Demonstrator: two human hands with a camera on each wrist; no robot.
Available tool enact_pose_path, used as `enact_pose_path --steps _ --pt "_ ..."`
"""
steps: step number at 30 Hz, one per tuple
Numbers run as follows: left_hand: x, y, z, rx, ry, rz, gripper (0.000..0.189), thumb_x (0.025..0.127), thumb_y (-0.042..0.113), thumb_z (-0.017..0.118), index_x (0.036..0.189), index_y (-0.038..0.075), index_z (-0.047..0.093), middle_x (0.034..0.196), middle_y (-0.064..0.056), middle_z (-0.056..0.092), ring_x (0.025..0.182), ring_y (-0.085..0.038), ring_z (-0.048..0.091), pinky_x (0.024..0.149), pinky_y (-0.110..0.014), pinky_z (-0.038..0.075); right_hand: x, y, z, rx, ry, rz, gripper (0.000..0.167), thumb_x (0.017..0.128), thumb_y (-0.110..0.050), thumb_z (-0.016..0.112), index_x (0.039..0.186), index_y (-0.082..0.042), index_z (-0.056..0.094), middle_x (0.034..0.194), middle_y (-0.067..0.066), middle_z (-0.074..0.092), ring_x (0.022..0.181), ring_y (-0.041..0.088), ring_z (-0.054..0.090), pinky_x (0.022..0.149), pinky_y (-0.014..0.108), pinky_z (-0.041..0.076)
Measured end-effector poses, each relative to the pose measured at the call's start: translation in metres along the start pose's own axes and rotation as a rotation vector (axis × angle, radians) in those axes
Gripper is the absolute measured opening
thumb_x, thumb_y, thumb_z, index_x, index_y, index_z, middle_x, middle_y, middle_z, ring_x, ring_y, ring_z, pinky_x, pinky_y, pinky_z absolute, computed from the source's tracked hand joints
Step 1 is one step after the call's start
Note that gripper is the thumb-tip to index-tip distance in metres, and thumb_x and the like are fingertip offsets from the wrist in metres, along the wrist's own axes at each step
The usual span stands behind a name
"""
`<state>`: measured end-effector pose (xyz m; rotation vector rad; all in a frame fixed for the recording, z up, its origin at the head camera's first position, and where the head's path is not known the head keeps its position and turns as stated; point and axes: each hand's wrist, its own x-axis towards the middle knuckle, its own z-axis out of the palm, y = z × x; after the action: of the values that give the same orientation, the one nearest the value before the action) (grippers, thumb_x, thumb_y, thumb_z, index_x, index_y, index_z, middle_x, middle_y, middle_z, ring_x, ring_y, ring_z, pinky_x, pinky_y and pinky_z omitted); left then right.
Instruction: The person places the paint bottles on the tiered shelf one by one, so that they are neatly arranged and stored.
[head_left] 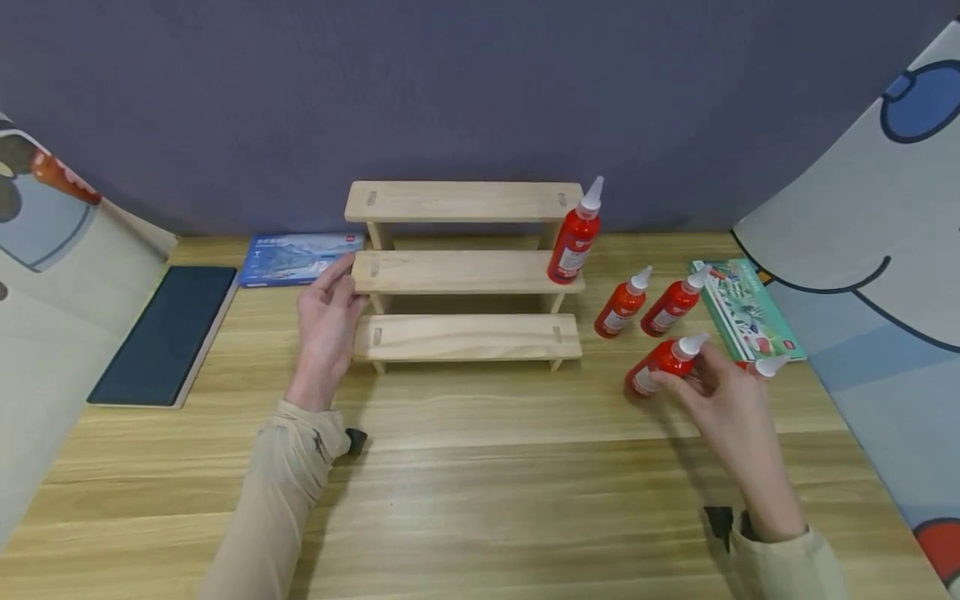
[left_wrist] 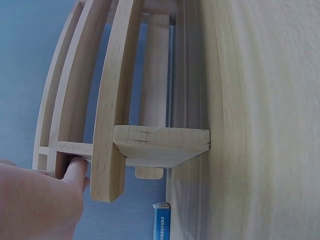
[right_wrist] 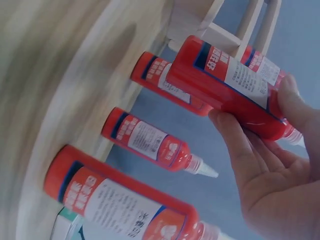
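Note:
My left hand (head_left: 328,325) grips the left end of the middle tier of a three-tier wooden step rack (head_left: 468,337); in the left wrist view its thumb (left_wrist: 76,172) presses there under the board. My right hand (head_left: 735,408) pinches a red squeeze bottle (head_left: 660,367) with a white pointed nozzle. The right wrist view shows this held bottle (right_wrist: 225,80) upright and lifted off the table. Another red bottle (head_left: 573,246) stands on the right end of the middle tier. Two similar bottles, a nearer one (head_left: 621,310) and another (head_left: 670,308), stand right of the rack.
One more red bottle (right_wrist: 120,200) stands beside my right hand, mostly hidden in the head view. A green book (head_left: 750,308) lies at the right. On the left lie a blue box (head_left: 296,258) and a dark notebook (head_left: 165,333). A grey-blue panel (head_left: 465,92) rises behind the rack.

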<state>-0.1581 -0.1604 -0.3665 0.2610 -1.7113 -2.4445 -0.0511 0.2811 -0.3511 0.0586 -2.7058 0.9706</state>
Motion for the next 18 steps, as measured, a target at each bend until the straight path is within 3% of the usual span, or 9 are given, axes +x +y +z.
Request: enact_pose_path --steps 9,18 --pt "0.000 -0.001 0.000 -0.002 0.004 0.002 0.045 0.115 0.004 0.043 0.160 0.000 0.045 0.141 -0.012 0.056 0.103 -0.012 0.056 0.094 -0.018 0.054 0.006 -0.017 -0.001 0.044 -0.025 -0.004 0.049 0.087 -0.008 0.091 0.129 0.006 0.067 0.123 0.030 0.072 0.104 0.048 0.073 0.074 -0.002 0.046" --pt "0.001 -0.003 0.000 -0.005 0.008 0.018 0.044 0.115 0.003 0.043 0.159 -0.001 0.046 0.141 -0.013 0.057 0.104 -0.013 0.056 0.093 -0.019 0.055 0.018 -0.033 0.000 0.064 -0.026 -0.056 0.058 0.087 -0.012 0.092 0.135 0.007 0.066 0.122 0.030 0.073 0.106 0.048 0.073 0.078 0.001 0.048"
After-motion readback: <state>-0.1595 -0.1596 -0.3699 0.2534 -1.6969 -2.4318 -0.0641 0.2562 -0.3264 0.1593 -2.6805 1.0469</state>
